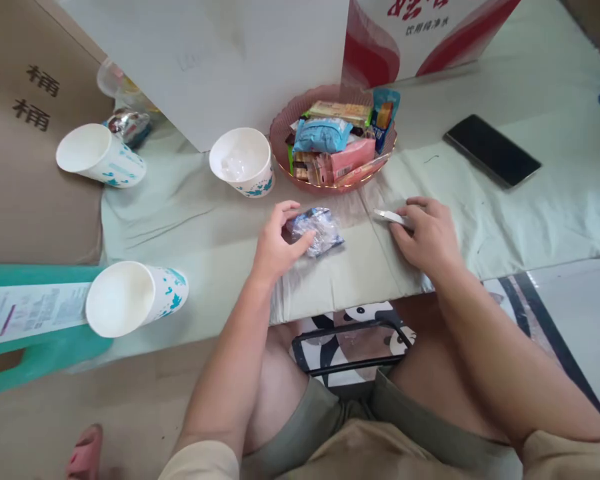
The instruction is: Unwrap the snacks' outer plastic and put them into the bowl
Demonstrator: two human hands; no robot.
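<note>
My left hand (279, 245) curls around one side of a small blue packet in crinkled clear plastic (321, 231), thumb on top and fingers behind. The packet rests on the cloth near the table's front edge. Between the thumb and fingers of my right hand (427, 235) is a slim white object (390, 217), its pale tip pointing left; its kind is unclear because the grip covers the rest. Just beyond both hands stands a pink glass bowl (283, 137) of wrapped snacks, with a light-blue packet (323, 135) on top.
A paper cup (257, 160) with clear plastic inside stands left of the bowl. Two more paper cups, one behind (123, 160) and one in front (167, 293), are at left. A black phone (495, 150) lies at right. White boxes (220, 60) line the back.
</note>
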